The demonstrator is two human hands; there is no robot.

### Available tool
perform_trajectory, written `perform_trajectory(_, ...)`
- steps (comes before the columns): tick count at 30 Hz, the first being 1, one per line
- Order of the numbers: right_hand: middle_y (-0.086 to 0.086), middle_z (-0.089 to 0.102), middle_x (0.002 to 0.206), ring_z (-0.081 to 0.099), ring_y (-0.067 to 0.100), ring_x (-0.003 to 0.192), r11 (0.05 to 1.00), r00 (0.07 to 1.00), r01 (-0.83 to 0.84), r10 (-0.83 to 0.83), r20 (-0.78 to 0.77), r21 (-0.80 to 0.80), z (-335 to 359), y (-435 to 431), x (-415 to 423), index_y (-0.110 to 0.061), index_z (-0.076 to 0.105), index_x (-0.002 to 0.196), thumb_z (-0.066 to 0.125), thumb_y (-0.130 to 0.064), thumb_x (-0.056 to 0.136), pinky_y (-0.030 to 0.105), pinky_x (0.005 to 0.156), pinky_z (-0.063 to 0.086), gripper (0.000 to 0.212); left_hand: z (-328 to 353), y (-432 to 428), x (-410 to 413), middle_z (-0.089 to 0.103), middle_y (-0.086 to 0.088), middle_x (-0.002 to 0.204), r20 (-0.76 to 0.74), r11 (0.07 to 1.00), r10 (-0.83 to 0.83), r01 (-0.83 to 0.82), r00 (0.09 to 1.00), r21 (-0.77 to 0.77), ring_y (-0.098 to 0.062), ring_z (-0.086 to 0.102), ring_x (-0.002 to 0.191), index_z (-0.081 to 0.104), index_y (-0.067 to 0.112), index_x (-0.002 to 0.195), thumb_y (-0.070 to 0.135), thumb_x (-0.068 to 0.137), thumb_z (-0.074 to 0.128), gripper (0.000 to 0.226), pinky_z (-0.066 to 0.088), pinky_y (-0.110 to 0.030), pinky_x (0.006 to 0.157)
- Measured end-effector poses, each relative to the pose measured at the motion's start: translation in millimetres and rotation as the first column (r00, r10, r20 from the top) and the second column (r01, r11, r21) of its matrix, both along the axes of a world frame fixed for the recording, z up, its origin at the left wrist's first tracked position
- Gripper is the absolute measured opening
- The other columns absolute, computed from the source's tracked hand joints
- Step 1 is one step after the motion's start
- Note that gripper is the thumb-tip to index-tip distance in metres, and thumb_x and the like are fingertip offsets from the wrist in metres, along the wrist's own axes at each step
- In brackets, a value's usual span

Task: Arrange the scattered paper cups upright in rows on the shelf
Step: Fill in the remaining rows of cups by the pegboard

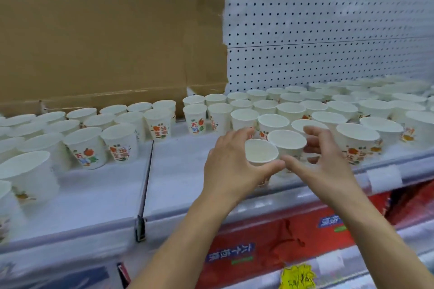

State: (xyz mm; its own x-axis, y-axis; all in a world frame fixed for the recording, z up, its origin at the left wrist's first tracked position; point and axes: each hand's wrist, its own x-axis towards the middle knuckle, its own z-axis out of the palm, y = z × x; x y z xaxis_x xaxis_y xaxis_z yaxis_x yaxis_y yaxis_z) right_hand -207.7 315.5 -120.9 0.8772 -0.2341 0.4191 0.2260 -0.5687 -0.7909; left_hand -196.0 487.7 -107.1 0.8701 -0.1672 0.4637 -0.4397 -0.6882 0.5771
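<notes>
A broad sheet of brown corrugated cardboard (105, 42) stands against the back of the left bay. Beside it, a white perforated metal back panel (328, 30) closes off the right bay. Below both runs the long white store shelf (183, 171), its front lip facing the camera.

Rows of upright white paper cups with orange-and-green fruit prints (312, 105) fill the right bay from the panel almost to the lip, rims close together. A looser group of the same printed cups (122, 141) stands upright in the left bay, less evenly spaced. Red printed packages (270, 241) lie on the level beneath.

The left hand (231, 164) wraps thumb and fingers round a small white paper cup (260, 150), upright and mouth up, near the shelf's front edge. The right hand (328, 162) curls round a second white paper cup (287, 142), upright and just behind and to the right of the first. The two rims touch or nearly touch, and the thumbs almost meet in front.

A thin dark metal divider strip (145, 183) separates the two bays. A jagged yellow price tag (297, 275) shows at the bottom edge.
</notes>
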Motion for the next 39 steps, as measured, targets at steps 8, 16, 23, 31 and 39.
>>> perform_trajectory(8, -0.001, 0.053, 0.131, 0.048, 0.021, 0.120, 0.997, 0.998, -0.043, 0.039, -0.054, -0.070, 4, 17, 27, -0.030, 0.032, 0.139, 0.082, -0.030, 0.067, 0.038, 0.097, 0.038, 0.087, 17, 68, 8, 0.051, 0.016, 0.126, -0.090, 0.997, -0.019, 0.026, 0.996, 0.069, -0.004, 0.047, 0.114, 0.051, 0.033, 0.128, 0.041, 0.075, 0.075, 0.059, 0.040, -0.027, 0.098)
perform_trajectory(16, -0.007, 0.051, 0.122, 0.046, 0.013, 0.114, 0.969, 0.980, -0.197, 0.198, -0.010, -0.148, 13, 94, 50, -0.031, 0.044, 0.133, 0.079, -0.039, 0.067, 0.028, 0.090, 0.036, 0.076, 66, 176, 48, 0.055, 0.021, 0.109, -0.150, 0.967, 0.120, -0.081, 0.981, 0.243, -0.005, 0.055, 0.099, 0.056, 0.039, 0.121, 0.034, 0.069, 0.081, 0.058, 0.043, -0.014, 0.069)
perform_trajectory(23, -0.011, 0.049, 0.128, 0.038, 0.011, 0.120, 0.955, 0.973, -0.230, 0.228, -0.031, -0.185, 9, 133, 57, -0.031, 0.043, 0.135, 0.078, -0.043, 0.070, 0.023, 0.087, 0.029, 0.075, 56, 203, 87, 0.058, 0.020, 0.116, -0.240, 0.896, 0.165, -0.043, 0.957, 0.443, -0.015, 0.048, 0.115, 0.050, 0.042, 0.124, 0.050, 0.063, 0.079, 0.068, 0.039, -0.038, 0.102)
perform_trajectory(31, -0.021, 0.041, 0.122, 0.031, 0.000, 0.112, 0.954, 0.972, -0.234, 0.231, -0.037, -0.186, 6, 142, 56, -0.038, 0.039, 0.136, 0.079, -0.041, 0.070, 0.021, 0.086, 0.026, 0.077, 50, 198, 93, 0.053, 0.013, 0.122, -0.076, 0.816, 0.138, -0.069, 0.988, 0.573, -0.011, 0.044, 0.114, 0.049, 0.033, 0.127, 0.056, 0.070, 0.073, 0.066, 0.027, -0.035, 0.101)
perform_trajectory(39, -0.013, 0.049, 0.125, 0.044, 0.005, 0.116, 0.930, 0.934, -0.356, 0.350, -0.077, -0.090, 11, 132, 61, -0.041, 0.037, 0.138, 0.060, -0.077, 0.058, 0.023, 0.088, 0.038, 0.090, 44, 165, 61, 0.045, 0.017, 0.134, -0.106, 0.963, -0.174, 0.191, 0.979, 0.188, -0.001, 0.038, 0.125, 0.044, 0.037, 0.135, 0.062, 0.071, 0.069, 0.073, 0.038, -0.031, 0.104)
